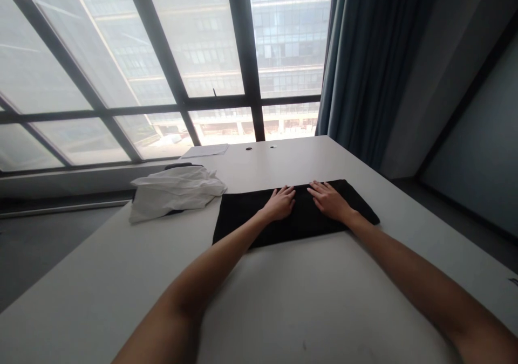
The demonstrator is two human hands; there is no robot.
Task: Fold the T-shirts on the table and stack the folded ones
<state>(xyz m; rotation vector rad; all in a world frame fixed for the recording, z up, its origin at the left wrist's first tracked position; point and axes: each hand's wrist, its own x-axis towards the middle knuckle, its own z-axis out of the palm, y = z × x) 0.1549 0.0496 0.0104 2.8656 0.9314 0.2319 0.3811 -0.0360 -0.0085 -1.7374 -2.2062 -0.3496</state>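
A black folded cloth lies flat on the white table as a long rectangle running left to right. My left hand rests on it left of the middle, palm down, with fingers reaching toward the far edge. To the right of it, my right hand also lies flat on the fabric, its fingers spread near that same far edge. A gap of black cloth separates the two hands. Whether the cloth is a garment I cannot tell.
At the left sits a crumpled white cloth with something dark partly beneath it. White sheets lie at the table's far edge, near a round dark hole. Beyond are large windows, and a blue curtain hangs at the right.
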